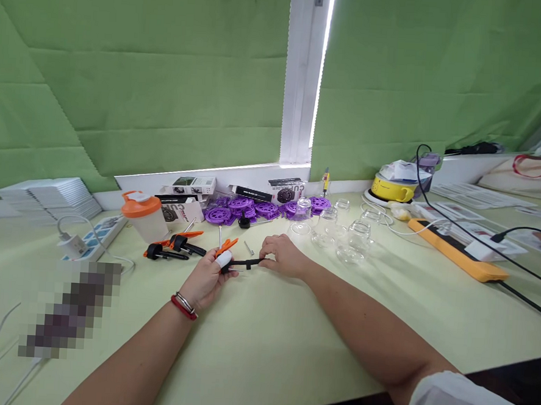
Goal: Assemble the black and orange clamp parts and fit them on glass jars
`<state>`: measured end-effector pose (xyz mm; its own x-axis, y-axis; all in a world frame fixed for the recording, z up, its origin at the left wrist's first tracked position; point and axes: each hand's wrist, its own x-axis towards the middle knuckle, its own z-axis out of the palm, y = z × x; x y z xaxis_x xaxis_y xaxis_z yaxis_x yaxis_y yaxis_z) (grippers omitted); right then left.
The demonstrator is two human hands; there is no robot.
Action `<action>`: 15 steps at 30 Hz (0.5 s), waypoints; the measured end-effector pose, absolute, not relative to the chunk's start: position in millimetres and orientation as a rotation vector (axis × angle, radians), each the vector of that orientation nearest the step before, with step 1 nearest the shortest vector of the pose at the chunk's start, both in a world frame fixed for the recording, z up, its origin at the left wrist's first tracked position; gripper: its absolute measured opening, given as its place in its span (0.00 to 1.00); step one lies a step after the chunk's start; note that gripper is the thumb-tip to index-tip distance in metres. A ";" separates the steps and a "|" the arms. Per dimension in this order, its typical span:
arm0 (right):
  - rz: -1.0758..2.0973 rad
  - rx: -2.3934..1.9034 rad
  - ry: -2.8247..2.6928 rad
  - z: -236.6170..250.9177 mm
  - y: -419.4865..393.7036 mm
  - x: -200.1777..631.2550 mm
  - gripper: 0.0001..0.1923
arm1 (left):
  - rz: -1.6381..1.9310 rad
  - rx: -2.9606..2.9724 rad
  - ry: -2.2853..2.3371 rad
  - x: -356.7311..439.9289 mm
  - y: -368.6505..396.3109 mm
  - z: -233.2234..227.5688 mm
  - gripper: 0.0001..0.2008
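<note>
My left hand [206, 278] and my right hand [284, 255] hold one small black and orange bar clamp [242, 262] between them, low over the pale green table [262, 336]. The left hand grips the orange-handled end, and one of its fingers has a white wrap. The right hand pinches the far end of the black bar. Two more orange and black clamps [174, 245] lie just left of my left hand. A loose metal screw [248, 247] rests behind the held clamp.
Purple plastic wheels [252, 209] and small boxes [193, 187] line the window ledge. An orange-lidded shaker [142, 214] stands at the left, clear glass jars [342, 231] at the right. A power strip [95, 237], an orange strip [455, 253], cables and a yellow appliance [393, 188] sit around.
</note>
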<state>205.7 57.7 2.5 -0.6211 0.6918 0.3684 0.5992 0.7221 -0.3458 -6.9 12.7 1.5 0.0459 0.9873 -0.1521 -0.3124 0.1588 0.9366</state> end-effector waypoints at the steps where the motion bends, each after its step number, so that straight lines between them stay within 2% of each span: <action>1: 0.263 -0.981 -2.450 2.8 57.0 205.1 0.08 | 1.213 0.867 1.027 -6.7 12.5 1.6 0.07; 6: 0.334 -0.968 -2.419 1.8 52.7 201.7 0.06 | 1.229 0.849 1.036 -5.1 11.7 3.4 0.08; 12: 0.693 -1.048 -2.334 -3.3 46.8 197.4 0.06 | 1.229 0.949 1.054 -7.1 11.0 0.5 0.23; 15: 0.736 -1.030 -2.301 -3.5 44.1 195.7 0.06 | 1.217 0.994 1.078 -8.3 10.3 -0.5 0.24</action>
<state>195.7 44.1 -3.5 -0.5825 0.7809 0.2258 0.5048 0.5652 -0.6524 -8.3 10.3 -0.5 0.0335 0.9952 -0.0916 -0.2112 0.0967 0.9726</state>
